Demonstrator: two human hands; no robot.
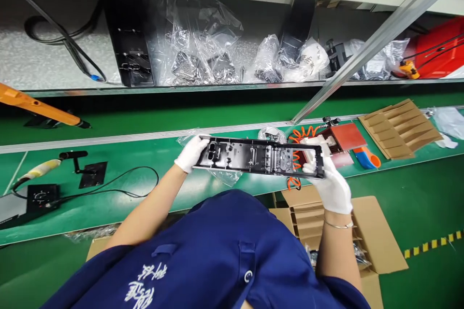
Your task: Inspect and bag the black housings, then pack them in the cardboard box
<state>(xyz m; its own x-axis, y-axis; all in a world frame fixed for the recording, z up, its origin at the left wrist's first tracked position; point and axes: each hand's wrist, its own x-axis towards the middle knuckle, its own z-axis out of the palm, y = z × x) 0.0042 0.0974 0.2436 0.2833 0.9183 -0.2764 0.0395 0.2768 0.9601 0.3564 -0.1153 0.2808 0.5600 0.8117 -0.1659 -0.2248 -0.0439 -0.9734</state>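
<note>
A long black plastic housing (241,155) is held level above the bench, its inner side with ribs, posts and a rectangular opening facing up. My left hand (193,153), in a white glove, grips its left end. Around the right end, by the opening, closes my right hand (331,183), also gloved in white; some of its fingers show through the opening. Beneath the housing lie clear plastic bags (228,177) and an orange coiled air hose (296,169).
An orange electric screwdriver (43,106) hangs at left above a soldering iron (39,170). Bagged screws (203,67) fill the shelf. Right of the hands are a red fixture (348,136), a blue-orange tape roll (367,158) and cardboard dividers (400,128). An open carton (379,236) stands below.
</note>
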